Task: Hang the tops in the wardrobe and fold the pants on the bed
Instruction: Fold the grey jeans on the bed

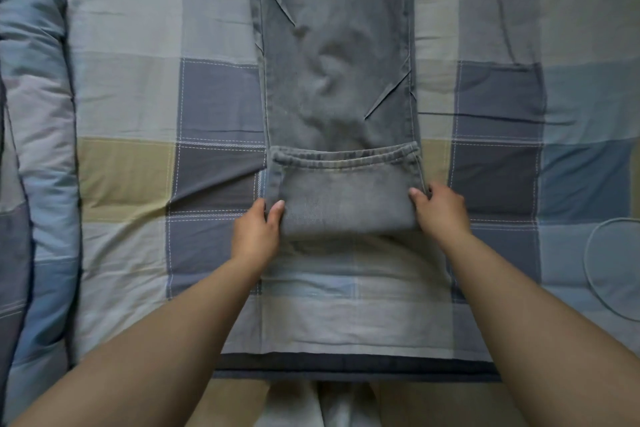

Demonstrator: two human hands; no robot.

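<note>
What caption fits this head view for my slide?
Both hands, left and right, grip the folded hem end of grey jeans lying on a checked bedspread.

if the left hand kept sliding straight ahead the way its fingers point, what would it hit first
The left hand already grips the folded end of the jeans. Straight ahead it would likely meet the hem at the fold's left corner, then the flat jeans leg beyond.

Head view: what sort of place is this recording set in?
Most likely a bedroom: grey jeans lie on a bed with a checked patchwork cover, a rolled quilt along its left side. Both hands hold the folded hem end.
</note>
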